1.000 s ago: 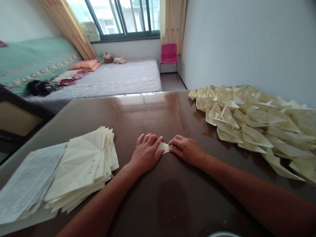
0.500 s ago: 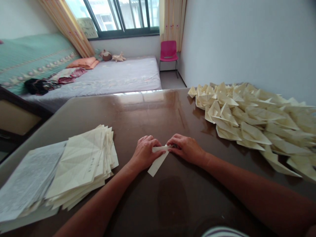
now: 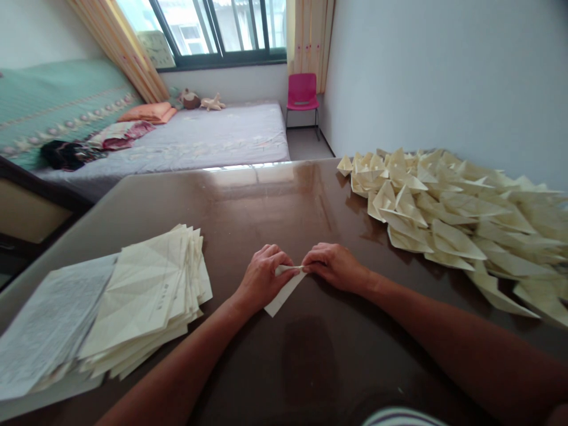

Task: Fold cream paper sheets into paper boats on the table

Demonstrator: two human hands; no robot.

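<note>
Between my hands is a narrow folded cream paper, its longer flap slanting down and left toward me over the brown table. My left hand pinches the left part of the fold between thumb and fingers. At the right end, the fingertips of my right hand are closed on the same paper. The two hands are close together, with a short twisted-looking stretch of paper showing between them. My fingers hide part of the fold.
A stack of creased cream sheets lies at the left, beside grey printed sheets. Many folded paper boats are heaped at the right along the wall. Past the table stand a bed and a pink chair.
The fold between my hands has been pinched narrower, and its flat strip shows less. My right hand has shifted slightly right and nearer to me.
</note>
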